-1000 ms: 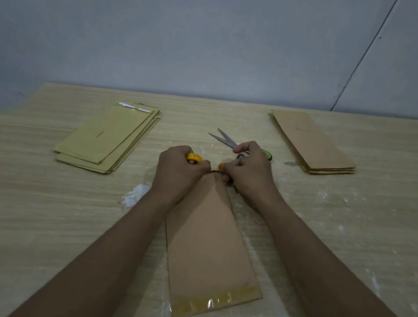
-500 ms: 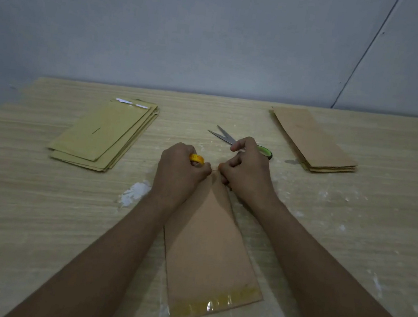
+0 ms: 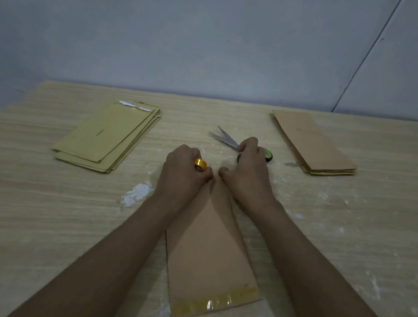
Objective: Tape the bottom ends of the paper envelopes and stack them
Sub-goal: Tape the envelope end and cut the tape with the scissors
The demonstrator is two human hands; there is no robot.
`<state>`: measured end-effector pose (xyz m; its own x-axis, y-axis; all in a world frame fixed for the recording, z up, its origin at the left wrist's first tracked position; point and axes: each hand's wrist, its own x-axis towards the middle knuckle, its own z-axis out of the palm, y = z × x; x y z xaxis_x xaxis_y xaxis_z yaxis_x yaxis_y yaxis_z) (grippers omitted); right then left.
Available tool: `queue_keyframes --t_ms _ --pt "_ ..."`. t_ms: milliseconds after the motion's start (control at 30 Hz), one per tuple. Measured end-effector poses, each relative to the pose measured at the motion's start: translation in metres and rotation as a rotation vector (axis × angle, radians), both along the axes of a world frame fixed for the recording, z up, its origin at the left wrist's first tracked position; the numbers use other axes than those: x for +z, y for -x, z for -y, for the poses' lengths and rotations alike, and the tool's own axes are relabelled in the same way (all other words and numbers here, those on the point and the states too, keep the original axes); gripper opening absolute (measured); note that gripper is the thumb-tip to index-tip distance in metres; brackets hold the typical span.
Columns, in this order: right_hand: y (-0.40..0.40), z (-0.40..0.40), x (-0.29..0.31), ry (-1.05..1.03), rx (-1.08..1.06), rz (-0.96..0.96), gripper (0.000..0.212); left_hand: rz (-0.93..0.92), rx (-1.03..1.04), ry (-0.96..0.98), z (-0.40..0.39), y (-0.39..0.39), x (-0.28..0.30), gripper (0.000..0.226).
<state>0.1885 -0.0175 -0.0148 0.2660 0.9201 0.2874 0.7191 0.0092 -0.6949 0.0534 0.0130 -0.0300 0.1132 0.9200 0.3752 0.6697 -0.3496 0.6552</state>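
Head view: right hand now reaching past the envelope onto the scissors, curling around them, left hand gripping tape roll, readying a cut.

Pale wood-grain table with white smears, dim grey wall behind, perhaps panelled.

Head-worn camera looks forward, down at table.
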Motion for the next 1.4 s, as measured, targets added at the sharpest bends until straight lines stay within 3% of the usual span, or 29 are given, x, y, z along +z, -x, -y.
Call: queue_keyframes --t_ms 167,267,400,567,1033,1267,1400 --pt "-0.006 0.004 -0.009 -0.083 -0.092 -0.142 0.028 -0.006 0.001 -0.010 0.000 0.000 0.000 0.032" --pt "-0.003 0.011 -0.009 -0.170 -0.026 -0.108 0.025 -0.024 0.007 -0.002 -0.001 0.000 0.000 0.033" --pt "0.003 0.024 -0.012 -0.189 0.126 0.141 0.032 -0.016 -0.021 -0.009 -0.001 0.001 -0.001 0.040" --pt "0.011 0.028 -0.016 -0.061 0.088 0.517 0.027 -0.002 -0.018 -0.009 0.001 0.002 0.000 0.033" --pt "0.032 0.041 0.005 0.202 0.002 0.613 0.034 0.153 -0.052 0.059 0.012 0.019 0.010 0.030" --pt "0.032 0.040 0.004 0.231 -0.017 0.610 0.036 0.129 0.074 0.097 0.008 0.031 0.013 0.037" --pt "0.030 0.038 0.004 0.244 -0.012 0.602 0.040 -0.030 0.187 0.119 0.008 0.034 0.013 0.040"
